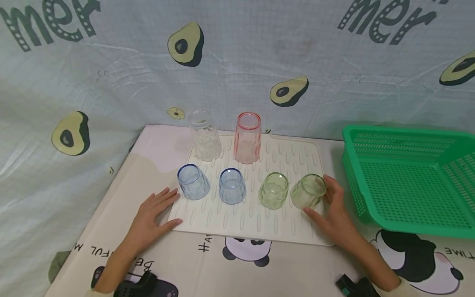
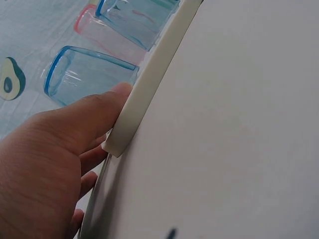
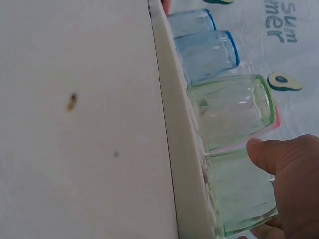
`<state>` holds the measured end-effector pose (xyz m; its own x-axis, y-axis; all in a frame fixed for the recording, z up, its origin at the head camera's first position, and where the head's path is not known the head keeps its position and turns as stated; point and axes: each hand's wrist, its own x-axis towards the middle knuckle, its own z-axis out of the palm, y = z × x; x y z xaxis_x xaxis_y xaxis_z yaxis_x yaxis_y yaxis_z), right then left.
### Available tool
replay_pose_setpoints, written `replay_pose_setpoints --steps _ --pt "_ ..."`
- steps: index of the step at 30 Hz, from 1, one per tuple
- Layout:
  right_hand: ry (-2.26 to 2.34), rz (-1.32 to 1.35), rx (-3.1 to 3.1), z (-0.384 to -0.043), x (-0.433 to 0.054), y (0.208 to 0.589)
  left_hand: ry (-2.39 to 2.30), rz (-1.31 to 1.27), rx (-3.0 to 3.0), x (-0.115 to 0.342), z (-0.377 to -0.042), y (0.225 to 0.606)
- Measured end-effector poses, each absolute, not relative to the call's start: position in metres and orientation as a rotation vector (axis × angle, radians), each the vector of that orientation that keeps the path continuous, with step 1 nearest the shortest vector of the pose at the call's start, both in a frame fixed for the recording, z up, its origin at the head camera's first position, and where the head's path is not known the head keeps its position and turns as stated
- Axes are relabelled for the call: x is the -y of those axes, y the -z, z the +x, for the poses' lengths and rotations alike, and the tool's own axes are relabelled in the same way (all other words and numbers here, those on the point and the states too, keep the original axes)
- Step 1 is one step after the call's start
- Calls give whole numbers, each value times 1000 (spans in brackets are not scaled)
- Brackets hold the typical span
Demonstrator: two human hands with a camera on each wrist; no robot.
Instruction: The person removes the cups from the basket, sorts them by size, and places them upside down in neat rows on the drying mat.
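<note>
My right hand [image 1: 335, 214] holds the rightmost green glass [image 1: 308, 192] on the white ridged drying mat [image 1: 230, 220], thumb at its near side and fingers round its right side. Just left of it stands another green glass [image 1: 273, 190]. My left hand [image 1: 152, 220] rests at the mat's left edge with fingers extended, near a blue glass [image 1: 193, 182]. A second blue glass [image 1: 232, 186] stands to that one's right. In the left wrist view the thumb [image 2: 107, 107] lies along the mat's raised rim, close to a blue glass [image 2: 94, 74].
Behind the short glasses are a tall clear glass [image 1: 205, 138] and a tall pink glass [image 1: 247, 138]. To the right stands a green plastic basket [image 1: 371, 220]. A cloth with printed avocados [image 1: 185, 44] hangs behind the table.
</note>
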<state>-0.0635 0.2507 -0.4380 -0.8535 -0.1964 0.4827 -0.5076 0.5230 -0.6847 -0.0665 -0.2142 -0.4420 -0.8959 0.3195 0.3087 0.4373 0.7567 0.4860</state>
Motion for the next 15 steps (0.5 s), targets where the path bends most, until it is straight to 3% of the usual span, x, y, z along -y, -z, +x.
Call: replay_pose_setpoints --steps 9,15 --pt "-1113 684 2387 -51 -249 406 1036 -449 2868 224 -62 426" --pt "-861 852 2275 -33 -247 358 969 -444 2743 225 -58 395"
